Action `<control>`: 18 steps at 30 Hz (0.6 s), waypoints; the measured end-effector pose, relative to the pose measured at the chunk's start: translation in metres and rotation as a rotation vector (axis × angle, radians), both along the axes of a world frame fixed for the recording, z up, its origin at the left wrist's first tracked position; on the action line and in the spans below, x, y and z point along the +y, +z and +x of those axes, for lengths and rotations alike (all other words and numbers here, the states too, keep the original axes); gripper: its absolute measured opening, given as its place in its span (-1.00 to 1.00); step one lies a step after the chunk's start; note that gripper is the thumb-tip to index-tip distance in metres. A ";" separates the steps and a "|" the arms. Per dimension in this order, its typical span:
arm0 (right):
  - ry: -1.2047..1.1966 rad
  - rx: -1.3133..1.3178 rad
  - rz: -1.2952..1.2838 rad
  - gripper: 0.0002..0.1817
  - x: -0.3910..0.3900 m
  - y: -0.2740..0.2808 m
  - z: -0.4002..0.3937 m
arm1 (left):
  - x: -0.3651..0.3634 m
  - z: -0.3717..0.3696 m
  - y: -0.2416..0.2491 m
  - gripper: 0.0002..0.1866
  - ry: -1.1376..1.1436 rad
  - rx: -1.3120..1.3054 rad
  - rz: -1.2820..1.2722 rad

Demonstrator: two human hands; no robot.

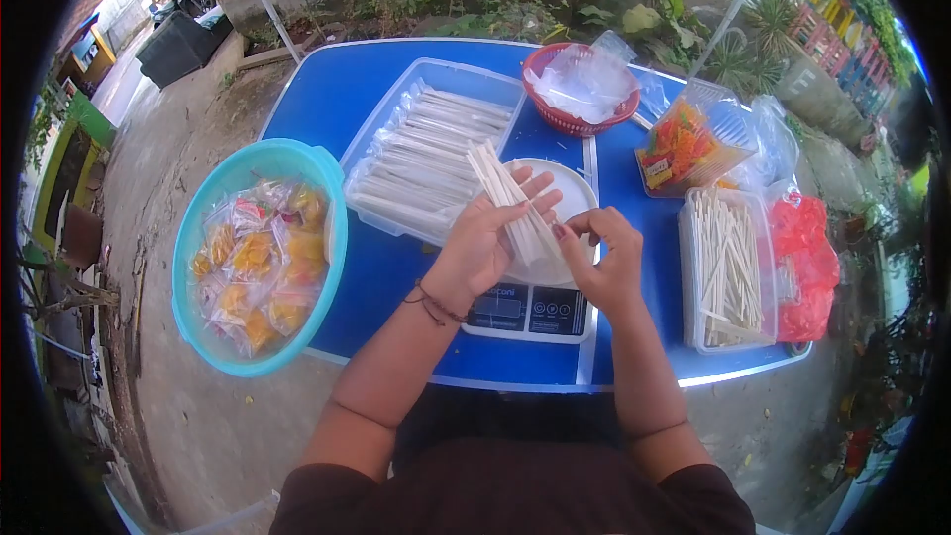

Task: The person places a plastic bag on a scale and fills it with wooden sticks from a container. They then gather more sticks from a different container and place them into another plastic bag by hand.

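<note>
A bundle of thin whitish sticks (502, 190) lies slanted across my left hand (482, 238), with the thumb over it and the fingers stretched out behind. My right hand (606, 256) pinches at the bundle's lower end, where something clear like plastic film shows; what exactly is between those fingertips I cannot make out. Both hands are above a kitchen scale (529, 311) with a dark panel and a white round plate (572, 185) on top. Left of them, a clear tray (384, 221) holds several packed bundles of sticks. On the right, a clear box (699, 322) contains loose sticks (728, 258).
A turquoise basin (337, 200) of bagged yellow-orange food stands at the left. Toward the back are a red basket (555, 117) with clear plastic bags and a clear container (693, 144) of orange items. A red plastic bag (807, 263) lies at the blue table's (327, 89) right edge.
</note>
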State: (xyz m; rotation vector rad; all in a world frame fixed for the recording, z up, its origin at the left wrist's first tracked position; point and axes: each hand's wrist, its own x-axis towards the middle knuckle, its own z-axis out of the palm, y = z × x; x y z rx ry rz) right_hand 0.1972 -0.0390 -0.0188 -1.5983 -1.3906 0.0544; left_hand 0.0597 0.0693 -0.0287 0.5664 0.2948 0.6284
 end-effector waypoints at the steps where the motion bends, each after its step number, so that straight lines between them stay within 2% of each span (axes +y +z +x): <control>1: 0.018 0.002 -0.028 -0.87 0.000 0.000 -0.002 | -0.002 0.001 0.000 -0.48 -0.012 0.011 0.006; 11: 0.029 0.115 -0.073 -0.89 0.001 -0.005 -0.004 | -0.007 0.003 0.003 -0.49 -0.025 0.027 0.049; 18: -0.093 0.134 0.151 -0.89 0.001 0.000 0.001 | 0.006 -0.007 0.009 -0.52 0.170 -0.053 0.057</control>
